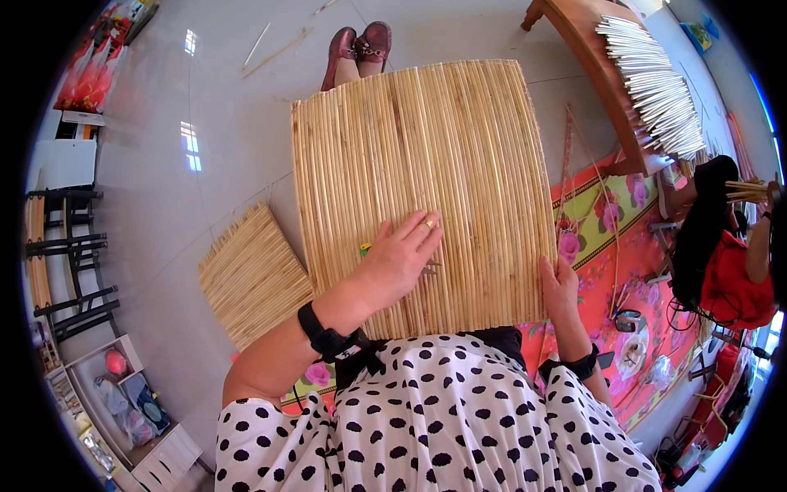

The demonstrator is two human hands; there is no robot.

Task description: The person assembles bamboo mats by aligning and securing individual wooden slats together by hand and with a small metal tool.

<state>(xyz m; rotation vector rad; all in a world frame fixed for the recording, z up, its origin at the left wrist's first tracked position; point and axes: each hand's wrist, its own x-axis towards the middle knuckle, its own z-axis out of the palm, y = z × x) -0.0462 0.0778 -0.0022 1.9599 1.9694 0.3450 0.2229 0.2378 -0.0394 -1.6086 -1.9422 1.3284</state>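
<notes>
A large panel of straw-coloured stalks (pixel 426 139), laid side by side, rests over my lap. My left hand (pixel 393 261) lies across its lower middle with fingers stretched over the stalks. Under that palm is a small pair of snips, mostly hidden; a green and yellow bit shows on the thumb side and thin metal points (pixel 431 267) on the other. At the panel's lower right edge my right hand (pixel 561 287) grips the side, thumb along the edge. A smaller stalk panel (pixel 250 275) lies on the floor at left, partly behind the large one.
A wooden table (pixel 582 41) at upper right carries a row of pale sticks (pixel 652 86). Red floral cloth (pixel 594 303) covers the right floor, with loose stalks. Another person in red (pixel 738 279) sits at far right. Shelves (pixel 123 394) and folded black frames (pixel 70 262) stand left.
</notes>
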